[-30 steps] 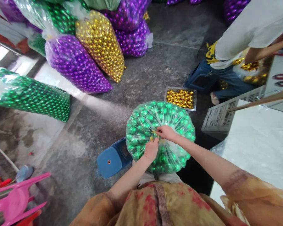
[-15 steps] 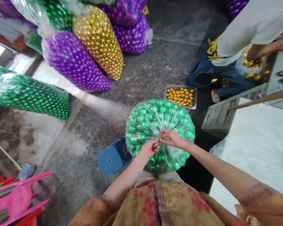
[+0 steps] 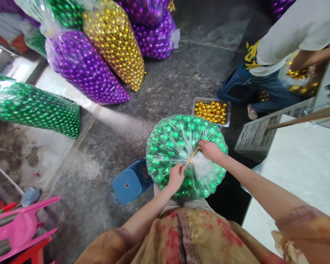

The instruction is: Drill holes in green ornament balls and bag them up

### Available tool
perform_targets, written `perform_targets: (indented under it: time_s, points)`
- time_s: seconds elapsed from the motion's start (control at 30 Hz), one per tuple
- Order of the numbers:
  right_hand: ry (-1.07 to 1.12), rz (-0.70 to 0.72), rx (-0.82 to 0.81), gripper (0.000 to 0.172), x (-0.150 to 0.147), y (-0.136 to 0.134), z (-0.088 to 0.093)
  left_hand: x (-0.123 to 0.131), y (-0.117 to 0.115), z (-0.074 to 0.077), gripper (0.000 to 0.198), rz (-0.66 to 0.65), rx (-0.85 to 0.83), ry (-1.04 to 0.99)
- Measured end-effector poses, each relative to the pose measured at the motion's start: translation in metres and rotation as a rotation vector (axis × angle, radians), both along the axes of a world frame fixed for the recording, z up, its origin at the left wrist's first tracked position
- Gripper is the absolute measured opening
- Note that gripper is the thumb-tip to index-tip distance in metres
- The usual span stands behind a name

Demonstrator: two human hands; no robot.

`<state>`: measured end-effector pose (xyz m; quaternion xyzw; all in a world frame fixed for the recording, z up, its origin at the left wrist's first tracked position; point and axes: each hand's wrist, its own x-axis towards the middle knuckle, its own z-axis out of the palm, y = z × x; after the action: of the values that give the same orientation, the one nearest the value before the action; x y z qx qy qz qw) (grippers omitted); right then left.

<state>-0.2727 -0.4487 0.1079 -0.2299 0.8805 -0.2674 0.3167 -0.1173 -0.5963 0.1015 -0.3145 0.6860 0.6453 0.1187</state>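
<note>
On the person's lap [image 3: 187,234], left hand [image 3: 176,178] on the bauble bag [image 3: 165,157], a slack pinch by the right hand [image 3: 210,151] could drop the yellow tie [image 3: 192,156].

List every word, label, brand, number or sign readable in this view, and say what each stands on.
No word, brand, number or sign can be read.
The clear plastic bag of green baubles: no print visible.
The yellow-and-black printed patch at the co-worker's waist: too small and blurred to read.
</note>
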Motion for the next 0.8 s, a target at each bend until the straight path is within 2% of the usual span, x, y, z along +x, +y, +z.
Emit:
perform_targets:
  time_s: [0.13, 0.2, 0.27, 0.33, 0.43, 0.5, 0.57, 0.63, 0.8]
  points:
    - [-0.070, -0.065, -0.003, 0.017, -0.017, 0.012, -0.002, 0.005, -0.005, 0.008, 0.027, -0.084, -0.081, 0.055]
    - [-0.165, -0.109, -0.062, 0.028, -0.020, 0.013, 0.003, 0.003, -0.008, 0.017, 0.027, -0.106, -0.096, 0.081]
    - [-0.335, -0.210, -0.205, 0.040, -0.018, 0.009, 0.010, -0.003, -0.011, 0.027, 0.029, -0.094, -0.093, 0.148]
    - [-0.626, -0.408, -0.438, 0.045, -0.013, 0.001, 0.017, -0.012, -0.011, 0.033, 0.031, -0.007, 0.042, 0.222]
    - [-1.023, -0.764, -0.714, 0.038, -0.008, -0.012, 0.017, -0.027, -0.006, 0.034, 0.041, 0.345, 0.514, 0.215]
    - [-1.064, -0.921, -0.741, 0.041, -0.008, -0.019, 0.011, -0.035, -0.002, 0.030, 0.047, 0.556, 0.755, 0.159]
    - [-1.030, -1.025, -0.723, 0.046, -0.009, -0.023, 0.001, -0.039, 0.001, 0.027, 0.050, 0.626, 0.830, 0.154]
    - [-1.011, -1.109, -0.702, 0.047, -0.009, -0.025, -0.006, -0.040, 0.002, 0.027, 0.050, 0.619, 0.817, 0.171]
    - [-0.952, -1.199, -0.678, 0.047, -0.010, -0.028, -0.014, -0.031, -0.001, 0.033, 0.051, 0.472, 0.741, 0.190]
